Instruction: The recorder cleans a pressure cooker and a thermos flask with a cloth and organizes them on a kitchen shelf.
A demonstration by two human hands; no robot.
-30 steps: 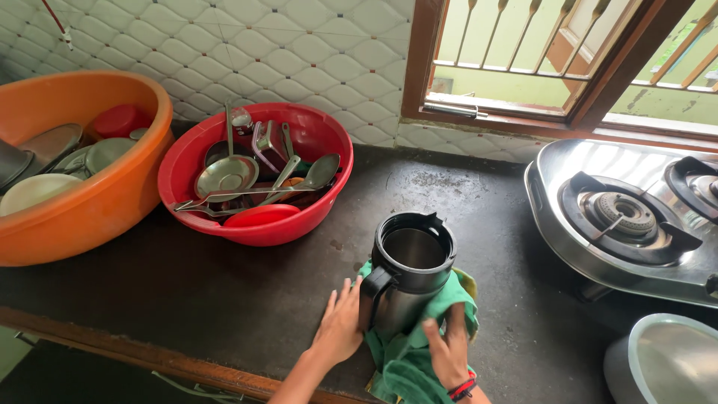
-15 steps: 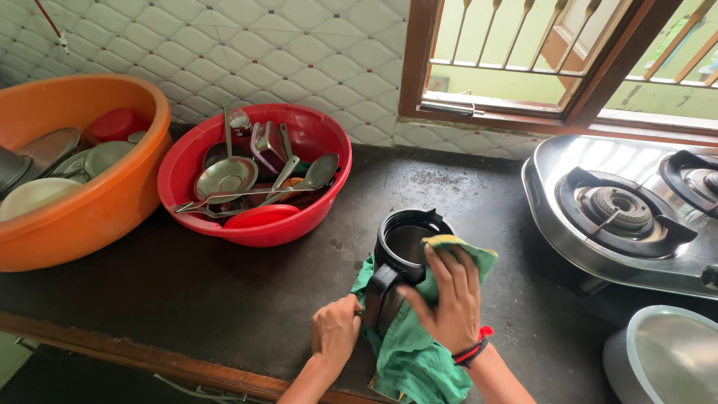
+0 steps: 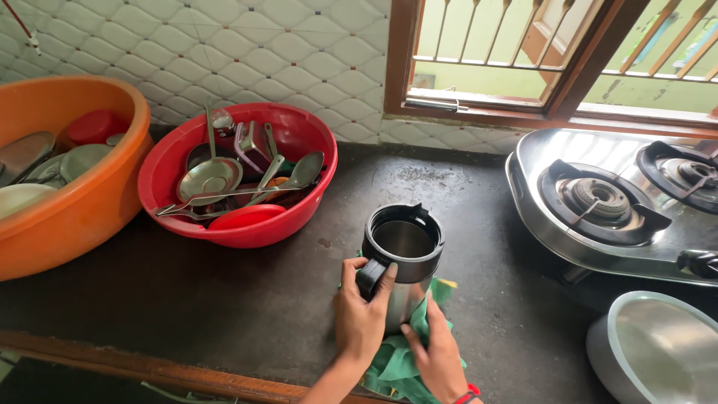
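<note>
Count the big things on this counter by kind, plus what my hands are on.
Plastic tubs: 2, orange tub and red tub
Steel jugs: 1, jug, handle in left hand
Green cloths: 1, cloth under right hand
Gas stoves: 1, stove
Total: 5

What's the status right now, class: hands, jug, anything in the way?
Left hand gripping the steel jug by its black handle. Right hand pressing the green cloth against the jug's base. Jug upright, lid off. Red basin stands apart.
</note>
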